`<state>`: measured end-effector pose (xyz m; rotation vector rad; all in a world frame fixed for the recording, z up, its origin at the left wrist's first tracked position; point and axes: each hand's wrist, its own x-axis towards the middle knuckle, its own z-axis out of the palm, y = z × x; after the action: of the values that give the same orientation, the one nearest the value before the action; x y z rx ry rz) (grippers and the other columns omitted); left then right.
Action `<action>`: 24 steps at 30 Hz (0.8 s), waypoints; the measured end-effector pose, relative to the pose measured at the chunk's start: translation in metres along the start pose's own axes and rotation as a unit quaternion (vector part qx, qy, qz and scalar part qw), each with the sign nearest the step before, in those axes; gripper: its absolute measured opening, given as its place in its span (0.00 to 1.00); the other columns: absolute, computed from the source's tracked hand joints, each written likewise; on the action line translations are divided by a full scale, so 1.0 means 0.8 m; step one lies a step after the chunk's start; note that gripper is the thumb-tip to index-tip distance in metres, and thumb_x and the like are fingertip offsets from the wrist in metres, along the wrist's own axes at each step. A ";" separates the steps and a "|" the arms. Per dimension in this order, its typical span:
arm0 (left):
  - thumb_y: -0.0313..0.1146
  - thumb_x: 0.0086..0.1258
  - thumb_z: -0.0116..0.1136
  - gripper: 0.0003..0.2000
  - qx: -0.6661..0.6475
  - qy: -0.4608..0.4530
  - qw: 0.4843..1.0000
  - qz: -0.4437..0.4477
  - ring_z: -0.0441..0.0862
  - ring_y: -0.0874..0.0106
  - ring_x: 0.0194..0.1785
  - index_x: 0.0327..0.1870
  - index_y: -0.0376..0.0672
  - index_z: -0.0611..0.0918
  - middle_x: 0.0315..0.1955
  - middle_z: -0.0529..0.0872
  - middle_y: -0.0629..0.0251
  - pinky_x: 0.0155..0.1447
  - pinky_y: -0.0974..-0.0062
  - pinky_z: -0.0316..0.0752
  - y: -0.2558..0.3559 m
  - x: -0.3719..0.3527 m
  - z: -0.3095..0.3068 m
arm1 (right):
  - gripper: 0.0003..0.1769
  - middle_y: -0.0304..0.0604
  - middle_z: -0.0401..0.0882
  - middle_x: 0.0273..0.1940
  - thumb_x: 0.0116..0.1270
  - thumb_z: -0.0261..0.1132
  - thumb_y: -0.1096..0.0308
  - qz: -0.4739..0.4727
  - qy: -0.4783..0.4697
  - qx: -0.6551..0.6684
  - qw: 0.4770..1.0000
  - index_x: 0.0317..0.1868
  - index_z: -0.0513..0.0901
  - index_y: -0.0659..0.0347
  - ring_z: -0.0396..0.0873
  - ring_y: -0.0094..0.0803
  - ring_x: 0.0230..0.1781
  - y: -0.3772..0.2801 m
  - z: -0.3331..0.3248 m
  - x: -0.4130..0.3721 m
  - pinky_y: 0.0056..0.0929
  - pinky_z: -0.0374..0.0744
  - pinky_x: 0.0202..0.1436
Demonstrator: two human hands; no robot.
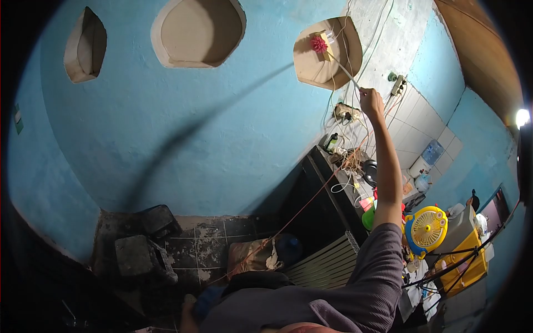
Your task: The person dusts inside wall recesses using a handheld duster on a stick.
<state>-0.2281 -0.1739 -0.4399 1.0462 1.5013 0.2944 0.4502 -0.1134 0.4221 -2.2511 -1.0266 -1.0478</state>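
Observation:
My right hand (371,102) is raised, its fingers closed around a thin pale stick (347,74). The stick points up and left into a rounded wall niche (304,69). At its far end, a fuzzy pink-red tuft (318,44) overlaps a small yellowish piece (326,46) inside the niche. White cables hang beside it. Low at the left, my left hand (187,314) shows only in part, in shadow near my body, with its fingers hidden.
Two more niches (157,39) open in the blue wall. Tangled cables (352,160), a power strip (398,85) and a black cabinet (311,188) stand below my arm. A yellow fan (427,228) is at right. Dark blocky objects (136,256) and a brown bag (247,255) lie on the floor.

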 end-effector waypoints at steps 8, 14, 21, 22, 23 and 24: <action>0.29 0.55 0.48 0.12 0.007 -0.034 0.999 0.029 0.76 0.64 0.36 0.38 0.33 0.75 0.35 0.77 0.53 0.37 0.63 0.70 -0.009 -0.002 -0.001 | 0.13 0.57 0.78 0.34 0.57 0.50 0.69 0.062 -0.003 -0.069 0.996 0.33 0.80 0.64 0.77 0.51 0.37 -0.024 -0.002 0.007 0.42 0.75 0.39; 0.29 0.55 0.48 0.12 -0.005 -0.052 0.996 0.069 0.76 0.64 0.36 0.39 0.33 0.74 0.36 0.77 0.53 0.37 0.63 0.70 -0.020 -0.009 -0.008 | 0.12 0.56 0.79 0.34 0.56 0.50 0.72 0.087 -0.028 -0.101 0.991 0.32 0.80 0.67 0.79 0.49 0.37 -0.009 0.038 0.003 0.41 0.76 0.39; 0.29 0.55 0.48 0.12 0.014 -0.075 0.991 0.114 0.76 0.64 0.36 0.40 0.33 0.74 0.36 0.77 0.53 0.37 0.63 0.70 -0.015 0.000 -0.010 | 0.12 0.59 0.77 0.38 0.55 0.50 0.70 0.121 -0.080 -0.007 0.989 0.33 0.78 0.68 0.76 0.49 0.43 0.035 0.067 -0.014 0.41 0.74 0.43; 0.29 0.55 0.48 0.12 0.020 -0.081 0.989 0.120 0.76 0.64 0.36 0.40 0.33 0.74 0.36 0.77 0.53 0.37 0.63 0.70 -0.012 0.001 -0.011 | 0.11 0.54 0.76 0.28 0.55 0.55 0.69 0.118 -0.139 0.031 0.983 0.33 0.80 0.67 0.75 0.40 0.28 0.043 0.074 -0.006 0.35 0.73 0.30; 0.29 0.55 0.48 0.13 0.025 -0.085 0.988 0.128 0.76 0.64 0.36 0.40 0.33 0.74 0.36 0.77 0.53 0.37 0.63 0.70 -0.003 0.009 -0.006 | 0.11 0.49 0.75 0.18 0.54 0.59 0.68 0.113 -0.195 0.070 0.972 0.33 0.82 0.67 0.73 0.31 0.13 0.053 0.079 0.001 0.30 0.71 0.17; 0.29 0.55 0.48 0.13 0.029 -0.090 0.986 0.136 0.76 0.64 0.36 0.40 0.33 0.74 0.37 0.76 0.53 0.37 0.63 0.70 0.007 0.011 -0.002 | 0.11 0.49 0.75 0.18 0.54 0.59 0.68 0.117 -0.190 0.072 0.972 0.33 0.82 0.67 0.73 0.31 0.13 0.054 0.067 0.001 0.30 0.71 0.17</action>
<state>-0.2260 -0.1636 -0.4415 1.2923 1.2124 0.3398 0.5085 -0.1050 0.3864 -2.4300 -0.9148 -0.4372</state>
